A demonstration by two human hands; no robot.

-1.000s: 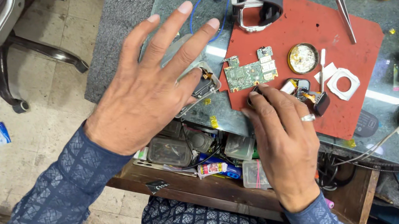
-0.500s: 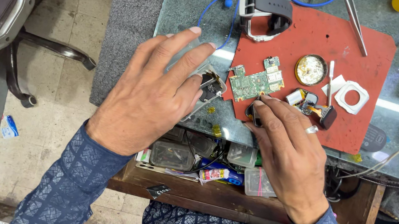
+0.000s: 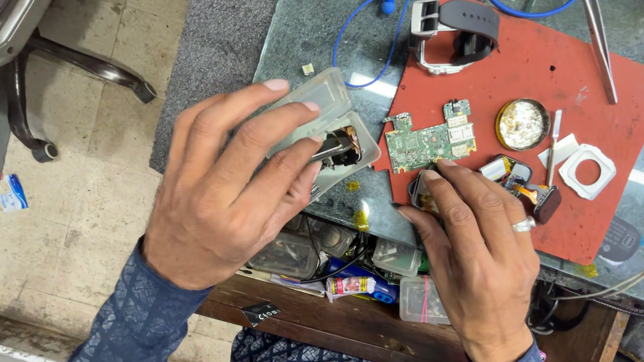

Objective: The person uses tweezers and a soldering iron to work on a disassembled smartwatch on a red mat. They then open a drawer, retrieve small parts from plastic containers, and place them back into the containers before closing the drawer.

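- The left hand (image 3: 230,192) lies fingers spread and slightly bent over a clear plastic box (image 3: 323,121) at the near-left edge of the worktop; the fingertips press on its lid, not closed around it.
- A small dark part (image 3: 340,148) shows inside the box, just past the fingertips.
- The right hand (image 3: 475,248) rests on the near edge of the red mat (image 3: 531,59), fingers curved down onto a small dark piece (image 3: 417,189); whether it is pinched cannot be told.
- A green circuit board (image 3: 429,140) lies on the mat between the two hands, just beyond the right fingertips.
- Further right on the mat sit a round gold disc (image 3: 522,123), a white square frame (image 3: 587,171) and small dark parts (image 3: 524,183).
- A watch body with strap (image 3: 454,30) lies at the mat's far edge, tweezers (image 3: 603,40) beside it.
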